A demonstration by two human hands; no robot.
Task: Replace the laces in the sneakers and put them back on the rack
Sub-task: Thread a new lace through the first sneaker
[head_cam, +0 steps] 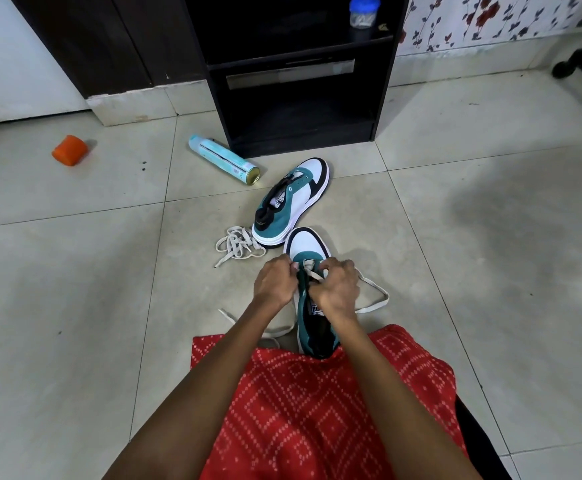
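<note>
A teal and white sneaker [306,244] lies on the floor between my knees, toe pointing away from me. My left hand [275,283] and my right hand [338,287] both pinch a cream lace [374,299] at its front eyelets. The lace's loose ends trail out to either side of the shoe. The second sneaker [291,202] rests further off with no lace in it, tilted on its side. A loose bundle of cream lace [237,247] sits just left of it. The dark shoe rack [300,98] stands behind, its lower shelves bare.
A light blue spray can [223,159] lies on its side left of the rack. An orange block [70,150] sits on the tiles at far left. A blue-lidded jar [364,12] stands on an upper rack shelf. Red patterned fabric [317,410] covers my lap.
</note>
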